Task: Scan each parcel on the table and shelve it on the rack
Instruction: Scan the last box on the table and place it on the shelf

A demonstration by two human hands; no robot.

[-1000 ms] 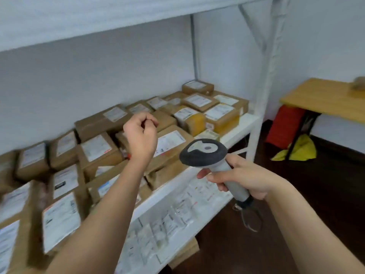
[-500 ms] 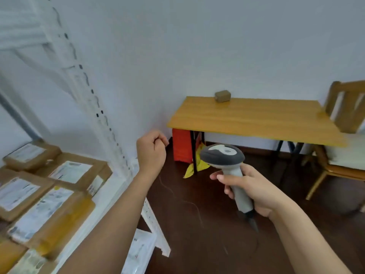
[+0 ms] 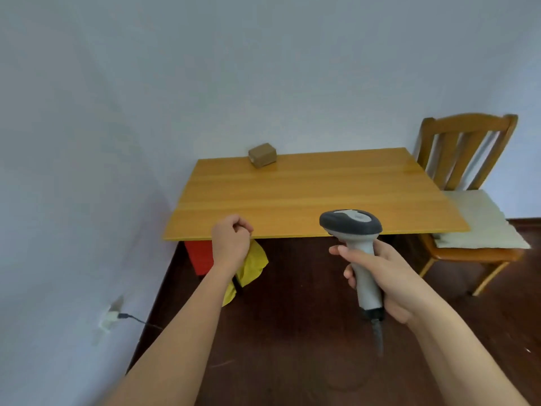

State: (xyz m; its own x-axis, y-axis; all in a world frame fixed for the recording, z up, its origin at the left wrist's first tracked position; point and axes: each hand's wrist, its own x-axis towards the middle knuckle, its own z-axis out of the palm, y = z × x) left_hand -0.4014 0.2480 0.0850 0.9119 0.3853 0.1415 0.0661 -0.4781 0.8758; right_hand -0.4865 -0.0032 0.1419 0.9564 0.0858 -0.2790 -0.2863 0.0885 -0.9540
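Parcel (image 3: 262,154) sits near the table's (image 3: 307,197) far edge, while the right hand (image 3: 380,276) grips a scanner (image 3: 355,238) and the left hand (image 3: 231,244) seems an empty fist.

Even, soft daylight-like illumination is seen throughout, with no hard shadows; a faint sheen is noted at the far right corner of the table (image 3: 292,197), and the floor beneath it is left dark. Slight overall softness is observed, with blur strongest at the chair (image 3: 465,159) on the right and the wall socket (image 3: 109,316) at near left. Wide-angle bending is seen along the table edges and frame margins.
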